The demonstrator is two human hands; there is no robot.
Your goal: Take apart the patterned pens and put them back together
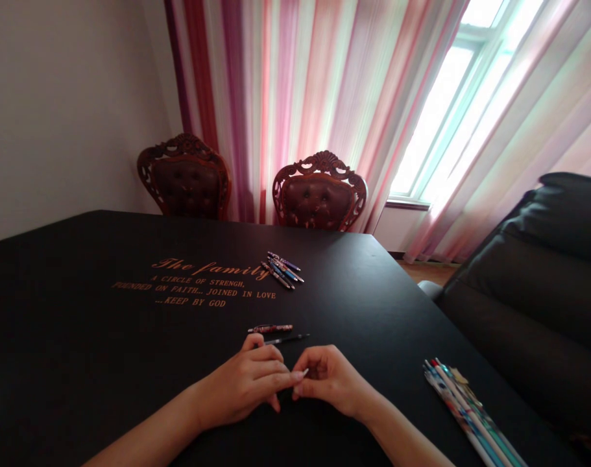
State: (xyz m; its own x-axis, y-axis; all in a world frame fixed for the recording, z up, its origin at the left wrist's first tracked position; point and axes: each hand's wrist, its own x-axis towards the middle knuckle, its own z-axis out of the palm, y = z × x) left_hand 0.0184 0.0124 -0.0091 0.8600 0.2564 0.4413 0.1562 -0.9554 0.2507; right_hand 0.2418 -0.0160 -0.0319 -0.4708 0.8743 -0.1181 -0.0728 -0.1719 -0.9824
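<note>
My left hand (249, 384) and my right hand (327, 379) rest close together on the black table (105, 337), fingertips meeting. Both hands have curled fingers that pinch something small I cannot make out. Just beyond the left hand lie a thin dark refill (288, 338) and a patterned pen barrel (270, 329). Farther off, a small pile of several patterned pens (283, 269) lies near the orange lettering (198, 284). A bundle of several long white and teal pens (470, 415) lies at my right near the table edge.
Two carved red chairs (185, 178) (319, 193) stand behind the table's far edge. Striped pink curtains (324, 97) cover a bright window (451, 110). A dark padded seat (533, 285) sits right beside the table.
</note>
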